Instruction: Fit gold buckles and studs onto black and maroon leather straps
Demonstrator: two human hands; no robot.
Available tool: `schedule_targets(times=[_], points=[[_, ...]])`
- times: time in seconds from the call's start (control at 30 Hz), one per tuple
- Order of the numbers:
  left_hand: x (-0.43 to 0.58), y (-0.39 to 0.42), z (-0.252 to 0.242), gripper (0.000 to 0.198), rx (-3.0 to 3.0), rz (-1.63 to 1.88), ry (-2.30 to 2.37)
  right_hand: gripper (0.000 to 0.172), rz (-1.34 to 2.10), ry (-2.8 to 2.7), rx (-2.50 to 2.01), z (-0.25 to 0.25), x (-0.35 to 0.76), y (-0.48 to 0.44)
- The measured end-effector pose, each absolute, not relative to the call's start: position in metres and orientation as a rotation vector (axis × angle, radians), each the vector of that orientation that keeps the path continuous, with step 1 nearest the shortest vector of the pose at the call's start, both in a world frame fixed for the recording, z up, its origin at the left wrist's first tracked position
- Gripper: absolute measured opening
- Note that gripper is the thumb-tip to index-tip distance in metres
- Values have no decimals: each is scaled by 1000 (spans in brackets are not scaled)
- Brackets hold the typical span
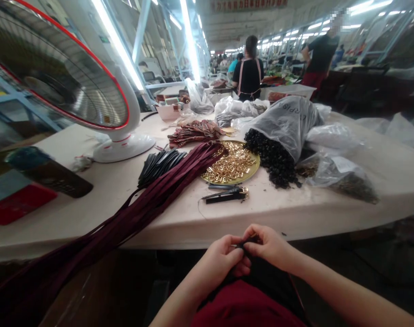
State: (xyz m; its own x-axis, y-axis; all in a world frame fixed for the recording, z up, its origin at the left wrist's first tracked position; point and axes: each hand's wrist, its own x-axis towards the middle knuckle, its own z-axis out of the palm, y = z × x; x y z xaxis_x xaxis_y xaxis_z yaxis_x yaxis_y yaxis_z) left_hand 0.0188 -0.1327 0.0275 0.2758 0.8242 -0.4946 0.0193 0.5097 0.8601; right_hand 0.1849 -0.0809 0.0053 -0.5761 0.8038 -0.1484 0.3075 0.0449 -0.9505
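While L fingers [234, 257] pinch dark pc. [249, 240], R fingers [255, 248] gripping it too, pc. btwn fingertips

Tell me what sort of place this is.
Likely a factory workshop, perhaps for accessories: gold-coloured pieces heaped on a round tray, long maroon strips draped over the table, and rows of tube lights.

Left hand [224, 256], right hand [270, 247] bare; dark-red garment [241, 306] (plain where visible).
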Motion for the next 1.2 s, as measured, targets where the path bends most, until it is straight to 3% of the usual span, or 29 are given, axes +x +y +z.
schedule_targets(times=[0.3,0.4,0.6,0.8,0.93,1.07,1.2], points=[[30,-108,19,30,1115,540,1288,14,2064,-1593,-1099,-27,204,-52],[30,-106,16,20,1053,511,1400,13,2131,-1508,-1115,-30,201,-43],[33,-121,2,9,647,656,1513,8,2017,-1797,-987,-26,194,-39],[41,-137,-8,10,724,762,1568,9,1601,-2200,-914,-16,194,-44],[40,-144,-15,8,769,755,1622,7,1562,-2319,-829,-17,191,-50],[23,-146,-1,16,709,783,1486,5,1730,-2109,-948,-22,184,-55],[-5,-145,26,27,448,686,1164,12,2150,-1678,-1023,-21,174,-58]])
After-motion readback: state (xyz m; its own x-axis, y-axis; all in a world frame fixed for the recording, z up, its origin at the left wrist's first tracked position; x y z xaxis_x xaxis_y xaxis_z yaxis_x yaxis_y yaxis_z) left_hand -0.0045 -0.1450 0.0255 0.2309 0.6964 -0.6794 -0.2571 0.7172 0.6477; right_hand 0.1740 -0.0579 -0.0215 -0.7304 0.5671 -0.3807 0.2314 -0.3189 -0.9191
